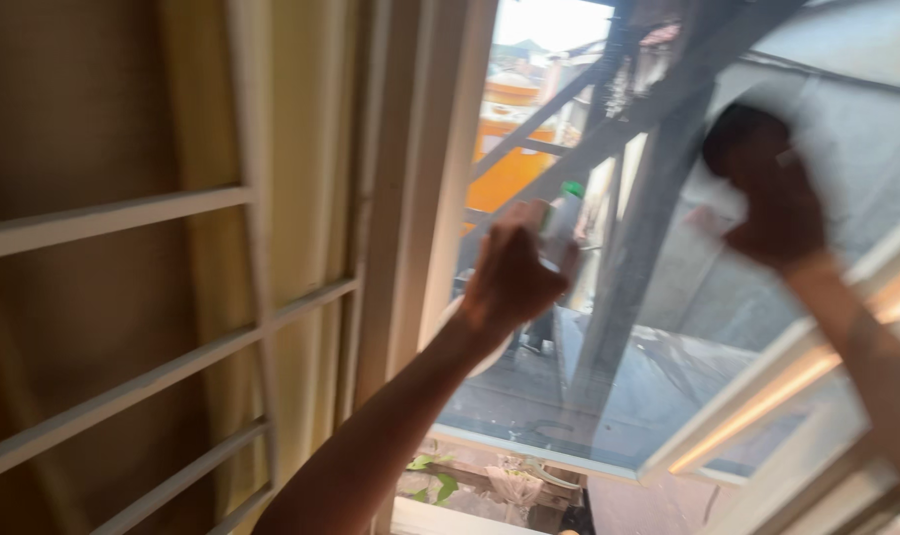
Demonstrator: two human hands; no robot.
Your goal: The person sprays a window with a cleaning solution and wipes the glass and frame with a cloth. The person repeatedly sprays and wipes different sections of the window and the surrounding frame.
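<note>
L hand gripping small clear spray bottle w/ green cap, fingers clamped round it. R hand pressing white cloth against open white-framed glass window pane, fingers closing on cloth.

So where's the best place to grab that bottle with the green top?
Probably around its pale body, coming from the side, the way the left hand already wraps the spray bottle. The body looks upright and round enough for fingers to close around, and that leaves the green top free. The picture is blurred, so finer detail can't be told.
</note>
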